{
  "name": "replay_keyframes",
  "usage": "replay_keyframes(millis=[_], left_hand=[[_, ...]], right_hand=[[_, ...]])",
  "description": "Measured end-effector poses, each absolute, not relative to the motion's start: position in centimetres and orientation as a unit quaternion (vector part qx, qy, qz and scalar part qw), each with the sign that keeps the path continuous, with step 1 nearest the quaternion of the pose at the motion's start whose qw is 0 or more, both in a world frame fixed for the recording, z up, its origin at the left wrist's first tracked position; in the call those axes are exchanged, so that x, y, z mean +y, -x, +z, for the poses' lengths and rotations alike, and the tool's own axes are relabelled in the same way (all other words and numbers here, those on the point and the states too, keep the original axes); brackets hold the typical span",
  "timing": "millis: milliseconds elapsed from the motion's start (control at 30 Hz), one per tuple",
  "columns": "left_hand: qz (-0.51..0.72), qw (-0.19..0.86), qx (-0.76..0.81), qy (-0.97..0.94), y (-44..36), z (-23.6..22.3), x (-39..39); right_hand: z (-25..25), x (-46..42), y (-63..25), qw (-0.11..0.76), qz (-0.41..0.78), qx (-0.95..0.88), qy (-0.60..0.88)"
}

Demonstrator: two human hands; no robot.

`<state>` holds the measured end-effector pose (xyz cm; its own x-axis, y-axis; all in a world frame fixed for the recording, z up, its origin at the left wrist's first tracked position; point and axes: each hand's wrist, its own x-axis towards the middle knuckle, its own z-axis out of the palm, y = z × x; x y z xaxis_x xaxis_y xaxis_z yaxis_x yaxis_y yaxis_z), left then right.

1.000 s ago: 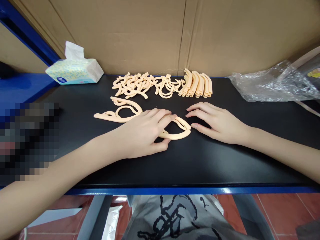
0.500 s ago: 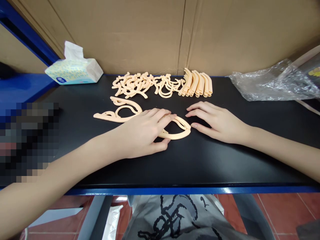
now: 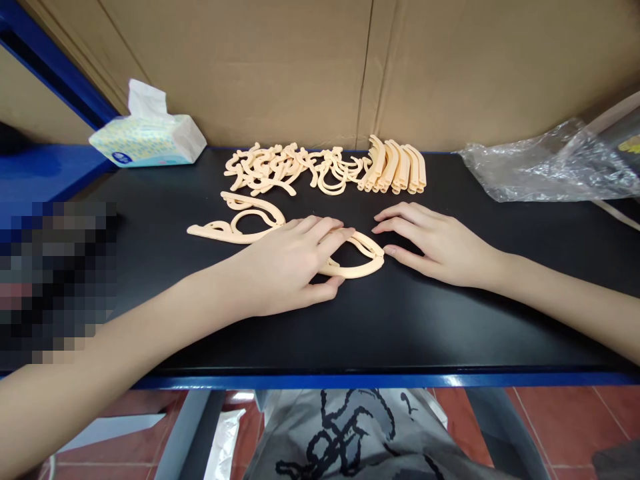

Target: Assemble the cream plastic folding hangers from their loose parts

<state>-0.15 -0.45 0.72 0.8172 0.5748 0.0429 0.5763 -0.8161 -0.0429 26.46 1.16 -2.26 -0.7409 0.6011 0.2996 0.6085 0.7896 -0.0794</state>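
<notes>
My left hand (image 3: 295,267) lies over a peach plastic folding hanger (image 3: 357,272) on the black tabletop. Its fingers rest on the far arm and its thumb on the near arm, so the hanger's left part is hidden under the palm. To the right, my right hand (image 3: 425,240) holds nothing; its fingers are apart and its thumb tip is close to the hanger's pointed end. Another peach folding hanger (image 3: 250,235) lies flat beyond my left wrist, its arms spread and partly covered by that hand.
At the back of the table (image 3: 400,333) lie a heap of curved peach pieces (image 3: 265,167), several hook pieces (image 3: 333,177) and a row of curved arm pieces (image 3: 395,167). A tissue pack (image 3: 150,141) stands back left; a clear plastic bag (image 3: 530,167) lies back right. Cardboard (image 3: 280,67) rises behind.
</notes>
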Motion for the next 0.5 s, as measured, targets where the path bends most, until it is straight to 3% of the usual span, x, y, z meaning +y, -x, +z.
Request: replay_keyframes(millis=[500], left_hand=[[-0.013,0.028,-0.301,0.953,0.14,0.83,-0.69]], right_hand=[[-2.2,1.1,-26.4,0.16,-0.005,-0.931,0.327]])
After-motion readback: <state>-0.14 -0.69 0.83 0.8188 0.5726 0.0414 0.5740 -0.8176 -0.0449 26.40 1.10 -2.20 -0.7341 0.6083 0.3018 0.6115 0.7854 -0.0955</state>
